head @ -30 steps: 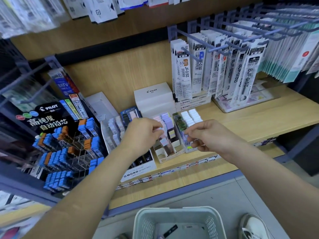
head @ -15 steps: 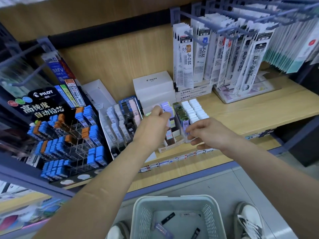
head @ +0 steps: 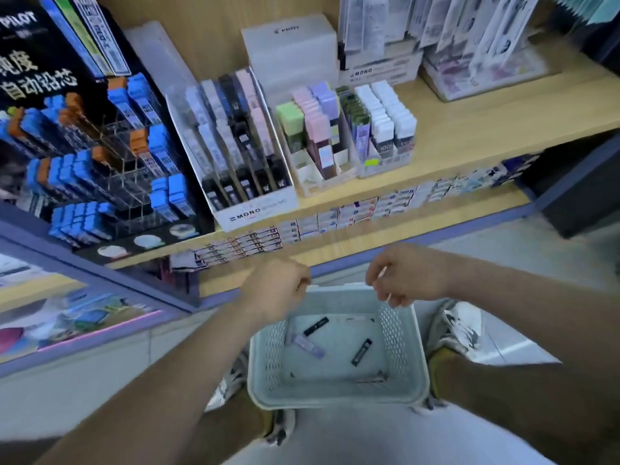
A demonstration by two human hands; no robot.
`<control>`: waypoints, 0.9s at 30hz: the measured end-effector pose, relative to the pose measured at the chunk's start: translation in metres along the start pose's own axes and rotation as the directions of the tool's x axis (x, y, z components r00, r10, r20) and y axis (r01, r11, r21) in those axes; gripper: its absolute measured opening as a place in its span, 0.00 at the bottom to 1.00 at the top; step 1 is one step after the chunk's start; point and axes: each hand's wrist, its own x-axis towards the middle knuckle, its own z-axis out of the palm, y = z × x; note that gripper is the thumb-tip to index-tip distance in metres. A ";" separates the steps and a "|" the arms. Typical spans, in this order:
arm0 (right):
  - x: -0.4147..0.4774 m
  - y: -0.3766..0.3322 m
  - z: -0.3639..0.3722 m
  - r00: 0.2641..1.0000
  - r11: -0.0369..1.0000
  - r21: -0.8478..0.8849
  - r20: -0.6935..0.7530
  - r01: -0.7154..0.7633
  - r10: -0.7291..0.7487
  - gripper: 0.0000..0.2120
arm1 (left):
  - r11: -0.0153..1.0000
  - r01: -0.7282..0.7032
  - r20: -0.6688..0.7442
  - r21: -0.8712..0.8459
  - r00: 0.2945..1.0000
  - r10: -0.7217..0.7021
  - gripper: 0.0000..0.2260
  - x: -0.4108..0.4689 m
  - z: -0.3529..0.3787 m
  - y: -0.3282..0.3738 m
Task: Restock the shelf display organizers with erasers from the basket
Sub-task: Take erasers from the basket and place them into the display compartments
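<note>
A pale green basket (head: 339, 399) stands on the floor between my feet. In it lie a purple eraser (head: 308, 345) and two black ones (head: 315, 325) (head: 361, 352). My left hand (head: 276, 288) hovers over the basket's far left rim, fingers curled into the palm, holding nothing. My right hand (head: 407, 276) hangs over the far right rim with fingers loosely curled, nothing visible in it. On the shelf above, a white organizer (head: 310, 177) holds green, pink and purple erasers, and a clear organizer (head: 385, 159) holds white-capped ones.
A MONO display box (head: 255, 209) of slim refills stands left of the organizers, then a blue Pilot lead rack (head: 100, 169). Hanging refill packs (head: 453, 25) overhang the shelf's back right. The shelf edge (head: 352, 236) juts out just beyond my hands. My shoes (head: 453, 327) flank the basket.
Both hands have drawn back from the organizers on the shelf and come down to the basket's far rim. The view has tilted down towards the floor.
</note>
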 end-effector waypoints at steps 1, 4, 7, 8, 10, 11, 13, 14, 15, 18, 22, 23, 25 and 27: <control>0.008 0.011 0.013 0.999 0.999 -0.013 0.010 -0.039 0.039 0.06 | 0.999 0.032 0.089 0.010 0.996 -0.032 0.11 -0.001 0.021 -0.006; 0.043 0.045 0.054 0.988 0.988 -0.007 -0.012 -0.152 0.152 0.07 | 0.996 0.093 0.279 0.012 0.956 -0.093 0.12 0.001 0.079 -0.016; 0.087 0.079 0.099 0.985 0.977 -0.142 -0.077 -0.162 0.152 0.10 | 0.995 0.090 0.345 0.046 0.933 -0.101 0.14 0.008 0.127 -0.017; 0.099 0.088 0.112 0.987 0.973 -0.175 -0.084 -0.150 0.137 0.12 | 0.996 0.077 0.359 0.054 0.929 -0.091 0.14 0.012 0.141 -0.017; 0.120 0.108 0.137 0.994 0.951 -0.290 -0.046 -0.107 0.098 0.15 | 0.996 0.069 0.391 0.054 0.916 -0.085 0.18 0.019 0.165 -0.017; 0.128 0.117 0.147 0.996 0.923 -0.374 -0.011 -0.088 0.090 0.17 | 0.995 0.080 0.404 0.060 0.910 -0.098 0.21 0.021 0.176 -0.018; 0.138 0.134 0.162 0.997 0.856 -0.515 0.030 -0.040 0.064 0.21 | 0.992 0.110 0.408 0.068 0.904 -0.128 0.28 0.023 0.196 -0.021; 0.141 0.141 0.167 0.997 0.826 -0.562 0.041 -0.028 0.062 0.21 | 0.992 0.118 0.416 0.055 0.900 -0.130 0.32 0.023 0.205 -0.023; 0.143 0.147 0.170 0.997 0.799 -0.601 0.042 -0.020 0.057 0.21 | 0.991 0.127 0.430 0.042 0.893 -0.133 0.37 0.023 0.212 -0.024; 0.149 0.160 0.179 0.998 0.707 -0.706 0.054 0.028 0.014 0.20 | 0.991 0.118 0.415 0.058 0.900 -0.131 0.41 0.027 0.224 -0.023; 0.160 0.164 0.189 0.999 0.746 -0.666 -0.016 0.017 -0.037 0.16 | 0.995 0.046 0.328 0.093 0.942 -0.074 0.26 0.031 0.231 -0.017; 0.162 0.163 0.190 0.995 0.794 -0.608 -0.088 -0.015 -0.048 0.15 | 0.994 0.041 0.334 0.102 0.940 -0.073 0.22 0.032 0.231 -0.017; 0.167 0.160 0.191 0.952 0.878 -0.478 -0.281 -0.029 -0.121 0.12 | 0.992 0.088 0.393 0.095 0.912 -0.119 0.19 0.035 0.231 -0.017; 0.173 0.160 0.192 0.898 0.893 -0.451 -0.395 -0.007 -0.192 0.11 | 0.983 0.168 0.445 0.068 0.877 -0.181 0.18 0.036 0.231 -0.016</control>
